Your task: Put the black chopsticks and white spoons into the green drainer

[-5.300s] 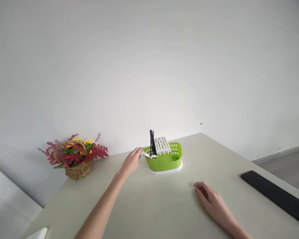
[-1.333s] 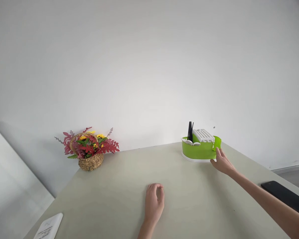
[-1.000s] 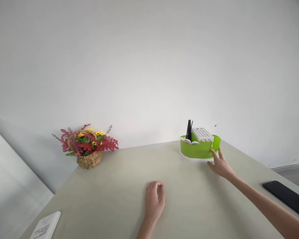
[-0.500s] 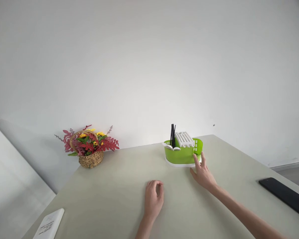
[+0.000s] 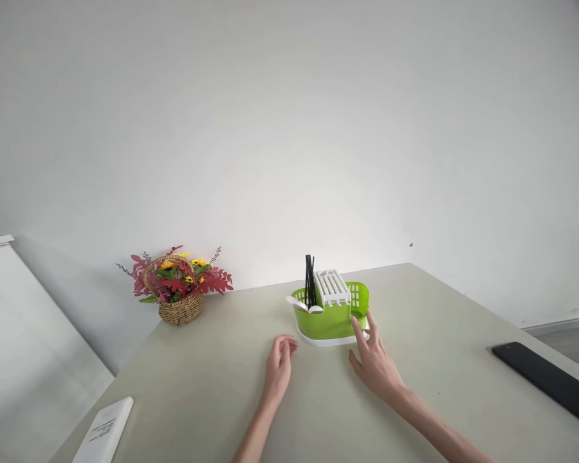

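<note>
A green plastic utensil holder (image 5: 325,323) stands on the table with a white base tray (image 5: 313,342) under it. Black chopsticks (image 5: 309,283) stand upright in its left part, with white spoons (image 5: 314,309) leaning over the front rim. A white slotted rack (image 5: 332,287) covers the middle. My right hand (image 5: 377,368) has its fingers hooked on the holder's low right end, the thumb apart from it. My left hand (image 5: 278,368) is in front of the holder's left end, fingers loosely bent, not touching it and with nothing seen in it.
A wicker basket (image 5: 182,311) of red and yellow flowers stands at the back left, against the wall. A white flat box (image 5: 105,429) with printed text lies at the front left. To the right is a long black flat object (image 5: 545,381) near the table's edge.
The utensil holder has slid towards me and to the left, my right hand moving with it. My left hand has moved up and left, nearer the holder, and its fingers have loosened.
</note>
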`<action>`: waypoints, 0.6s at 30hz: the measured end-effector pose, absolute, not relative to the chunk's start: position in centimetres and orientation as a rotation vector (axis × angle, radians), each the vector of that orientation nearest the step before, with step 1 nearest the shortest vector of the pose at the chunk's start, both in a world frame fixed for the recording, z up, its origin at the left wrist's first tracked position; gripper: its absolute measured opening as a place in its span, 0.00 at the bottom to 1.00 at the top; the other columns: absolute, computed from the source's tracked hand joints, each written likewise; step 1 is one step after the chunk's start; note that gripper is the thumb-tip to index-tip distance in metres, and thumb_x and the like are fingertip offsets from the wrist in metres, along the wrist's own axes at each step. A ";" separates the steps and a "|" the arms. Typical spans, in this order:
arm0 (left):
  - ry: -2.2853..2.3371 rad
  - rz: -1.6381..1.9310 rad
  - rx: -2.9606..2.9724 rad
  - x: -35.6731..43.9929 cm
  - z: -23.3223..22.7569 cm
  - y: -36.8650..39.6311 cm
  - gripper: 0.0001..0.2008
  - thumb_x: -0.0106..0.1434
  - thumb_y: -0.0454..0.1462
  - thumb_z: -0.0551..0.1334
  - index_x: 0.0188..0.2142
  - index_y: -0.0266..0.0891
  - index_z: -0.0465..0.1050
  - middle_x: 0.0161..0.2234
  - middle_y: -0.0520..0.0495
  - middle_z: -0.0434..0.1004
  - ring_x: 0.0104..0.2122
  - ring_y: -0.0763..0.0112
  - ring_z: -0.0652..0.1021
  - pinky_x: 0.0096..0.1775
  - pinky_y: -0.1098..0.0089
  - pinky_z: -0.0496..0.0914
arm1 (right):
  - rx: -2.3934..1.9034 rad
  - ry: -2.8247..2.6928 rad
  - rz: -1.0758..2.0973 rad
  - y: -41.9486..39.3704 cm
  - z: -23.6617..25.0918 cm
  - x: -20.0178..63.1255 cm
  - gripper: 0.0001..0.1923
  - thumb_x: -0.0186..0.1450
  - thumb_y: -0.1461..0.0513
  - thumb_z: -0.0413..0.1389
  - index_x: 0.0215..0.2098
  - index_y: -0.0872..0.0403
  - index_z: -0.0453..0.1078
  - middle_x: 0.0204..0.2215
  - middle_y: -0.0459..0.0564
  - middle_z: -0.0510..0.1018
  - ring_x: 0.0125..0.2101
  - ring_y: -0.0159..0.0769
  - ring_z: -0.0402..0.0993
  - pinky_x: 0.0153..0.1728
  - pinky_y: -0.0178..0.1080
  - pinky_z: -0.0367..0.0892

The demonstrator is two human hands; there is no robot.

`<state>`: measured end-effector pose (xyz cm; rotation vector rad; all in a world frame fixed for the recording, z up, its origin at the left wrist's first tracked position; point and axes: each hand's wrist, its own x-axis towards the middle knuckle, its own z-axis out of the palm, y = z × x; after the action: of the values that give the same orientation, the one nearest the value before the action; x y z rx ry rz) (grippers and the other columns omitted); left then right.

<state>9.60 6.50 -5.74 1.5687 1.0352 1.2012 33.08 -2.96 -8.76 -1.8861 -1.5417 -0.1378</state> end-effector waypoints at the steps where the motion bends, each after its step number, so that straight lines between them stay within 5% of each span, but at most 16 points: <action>1: 1.054 1.227 1.514 9.0 -5.2 7.5 0.32 0.58 0.65 0.59 0.40 0.39 0.74 0.38 0.38 0.83 0.40 0.56 0.83 0.46 0.57 0.75 | -1.873 -1.547 -0.129 -3.3 -8.7 32.8 0.42 0.70 0.62 0.46 0.75 0.38 0.28 0.74 0.58 0.27 0.59 0.56 0.70 0.45 0.52 0.77; 8: 1.105 1.283 1.583 7.3 3.2 13.6 0.35 0.60 0.66 0.54 0.46 0.37 0.71 0.52 0.31 0.79 0.51 0.54 0.80 0.51 0.57 0.73 | -1.688 -1.579 0.048 -5.8 -7.8 34.1 0.36 0.70 0.60 0.44 0.74 0.38 0.39 0.74 0.57 0.39 0.53 0.47 0.75 0.38 0.46 0.78; 13: 1.072 1.098 1.823 11.4 9.2 15.1 0.30 0.63 0.59 0.62 0.52 0.40 0.69 0.57 0.36 0.77 0.56 0.61 0.77 0.57 0.64 0.69 | -1.611 -1.426 0.145 -7.6 -8.7 36.2 0.30 0.70 0.59 0.45 0.70 0.43 0.48 0.67 0.56 0.57 0.54 0.41 0.74 0.48 0.44 0.75; 18: 1.170 0.806 2.000 17.1 11.4 16.4 0.32 0.59 0.56 0.68 0.53 0.37 0.69 0.51 0.36 0.81 0.51 0.59 0.80 0.50 0.67 0.70 | -1.691 -1.291 0.282 -8.6 -10.3 37.4 0.24 0.69 0.59 0.45 0.63 0.48 0.56 0.57 0.55 0.68 0.43 0.37 0.77 0.51 0.45 0.72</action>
<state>17.08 16.41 11.36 2.0004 1.1704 0.8060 37.36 -8.57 -10.30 -1.6914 -1.2912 0.2823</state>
